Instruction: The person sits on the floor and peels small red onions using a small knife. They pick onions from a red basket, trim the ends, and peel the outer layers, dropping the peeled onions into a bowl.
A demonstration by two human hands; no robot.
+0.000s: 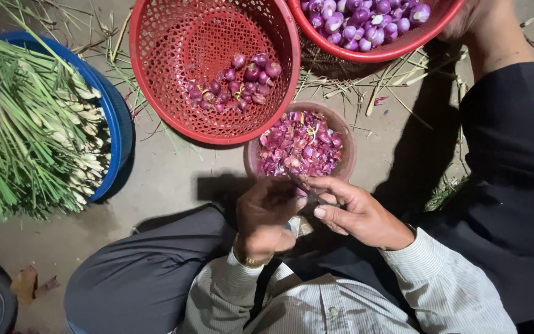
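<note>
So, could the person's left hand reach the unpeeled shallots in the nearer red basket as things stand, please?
Probably yes: the left hand is just below the open-topped red basket, and nothing covers the shallots. Only the bowl of skins sits beside the path.

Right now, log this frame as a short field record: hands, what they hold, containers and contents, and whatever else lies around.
left hand: closed around a small item, hidden by the fingers
right hand: holds a thin dark blade pointed toward the left hand
small brown round bowl: purple shallot peelings, just beyond the hands
large red plastic mesh basket: a few unpeeled purple shallots
second red basket: many peeled pale purple shallots
blue round tub: green lemongrass stalks
another person's leg: top right, beside the second basket
</note>
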